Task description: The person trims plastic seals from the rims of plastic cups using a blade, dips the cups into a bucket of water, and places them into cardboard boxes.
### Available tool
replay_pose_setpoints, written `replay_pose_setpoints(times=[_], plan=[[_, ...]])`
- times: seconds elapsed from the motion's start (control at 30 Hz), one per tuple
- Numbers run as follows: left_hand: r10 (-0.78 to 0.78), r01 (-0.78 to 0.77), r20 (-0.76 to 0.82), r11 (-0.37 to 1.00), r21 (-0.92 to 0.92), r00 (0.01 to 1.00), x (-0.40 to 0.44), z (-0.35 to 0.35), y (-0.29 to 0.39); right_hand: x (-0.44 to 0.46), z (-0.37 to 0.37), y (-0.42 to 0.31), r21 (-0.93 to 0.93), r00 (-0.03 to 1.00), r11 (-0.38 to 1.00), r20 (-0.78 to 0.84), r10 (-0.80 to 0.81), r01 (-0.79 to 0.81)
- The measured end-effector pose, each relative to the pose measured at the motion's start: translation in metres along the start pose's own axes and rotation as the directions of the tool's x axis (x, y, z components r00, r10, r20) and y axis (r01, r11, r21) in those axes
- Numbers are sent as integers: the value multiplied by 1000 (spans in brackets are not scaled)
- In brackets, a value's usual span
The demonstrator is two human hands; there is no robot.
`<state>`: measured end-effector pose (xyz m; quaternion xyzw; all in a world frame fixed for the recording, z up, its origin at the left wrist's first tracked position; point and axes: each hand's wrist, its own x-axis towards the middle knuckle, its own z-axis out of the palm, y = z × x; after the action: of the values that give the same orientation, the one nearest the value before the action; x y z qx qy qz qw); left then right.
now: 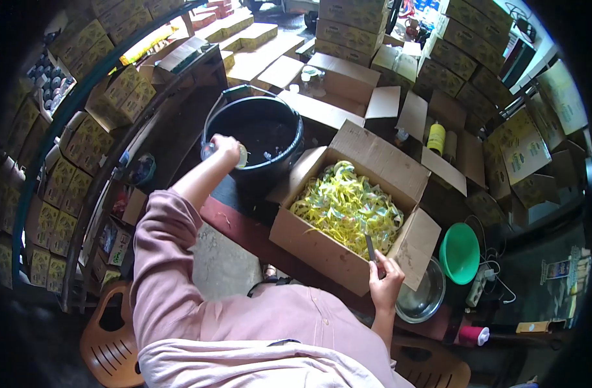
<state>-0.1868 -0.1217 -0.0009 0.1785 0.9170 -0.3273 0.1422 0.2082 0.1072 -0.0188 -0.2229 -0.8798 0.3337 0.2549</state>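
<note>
My left hand [226, 150] is closed around a small clear bottle [243, 157] at the near rim of a black bucket [295, 147]. Most of the bottle is covered by my fingers. A few small bits lie in the dark inside of the bucket. Over the near right edge of an open cardboard box [318, 244], my right hand [386, 281] grips a knife [370, 247] with its narrow dark blade pointing up and away. Yellow and clear plastic strips [348, 210] fill that box in a tangled heap.
Behind the bucket, an open carton [348, 81] holds clear bottles. Another carton at right contains a yellow bottle [436, 138]. A green bowl [460, 253], a metal basin [422, 294] and a power strip [477, 288] sit at right. Stacked printed cartons [461, 48] stand around.
</note>
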Motion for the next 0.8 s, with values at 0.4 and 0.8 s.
replay_pose_setpoints(times=[0.4,0.8], plan=[[-121,118,-6,979,-164,993,-15,-5,-29,9,9,-11,25,999,999,34,-37,36],[-160,-3,-414,931,-366,896,-28,-2,-38,5,7,-17,232,993,968,-53,107,-92]])
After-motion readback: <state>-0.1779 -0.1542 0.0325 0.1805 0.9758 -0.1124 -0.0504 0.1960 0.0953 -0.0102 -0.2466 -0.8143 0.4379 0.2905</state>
